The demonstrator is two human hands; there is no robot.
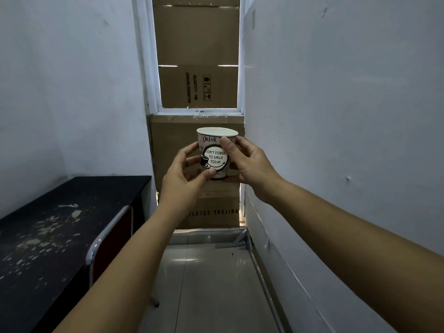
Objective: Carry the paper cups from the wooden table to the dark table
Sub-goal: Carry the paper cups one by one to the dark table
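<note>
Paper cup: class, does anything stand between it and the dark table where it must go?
Nothing visible does. Both hands, left hand and right hand, hold the paper cup up in open air; the dark table lies lower left, with a chair tucked at its near edge.

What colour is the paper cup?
White, with black drawings and lettering; the paper cup shows best in the head view.

The paper cup [214, 153] reads "DON'T FORGET TO SMILE TODAY"; above it, a cardboard box [198, 86] reads "QUANTITY 100".
</note>
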